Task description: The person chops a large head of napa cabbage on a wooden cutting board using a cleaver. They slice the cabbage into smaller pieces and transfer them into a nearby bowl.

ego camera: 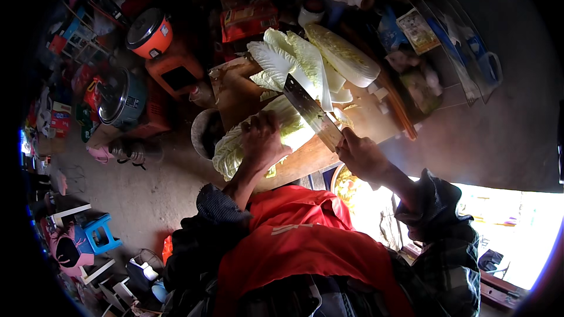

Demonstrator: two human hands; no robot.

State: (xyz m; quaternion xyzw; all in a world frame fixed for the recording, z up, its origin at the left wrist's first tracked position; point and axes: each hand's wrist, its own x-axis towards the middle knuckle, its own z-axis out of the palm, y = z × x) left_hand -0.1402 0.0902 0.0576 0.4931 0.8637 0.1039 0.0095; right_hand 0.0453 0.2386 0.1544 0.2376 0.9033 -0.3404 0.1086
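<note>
A napa cabbage [233, 147] lies across the near part of a wooden board [299, 158]. My left hand [264, 136] presses on its top, fingers spread over the leaves. In my right hand [359, 154] is the handle of a cleaver [313, 112]; its broad blade, flecked with wet bits, slants up and left past the cabbage's right end. Whether the edge touches the cabbage I cannot tell. Beyond the blade, loose cabbage leaves [291, 59] are piled on the board. Another napa cabbage [343, 55] rests behind them to the right.
A round bowl [205, 134] stands against the board's left side. Long wooden sticks [398, 105] lie along its right. Farther left are an orange rice cooker [150, 33] and a metal pot [123, 97]. Below the board's near edge is a container with yellowish contents [346, 185].
</note>
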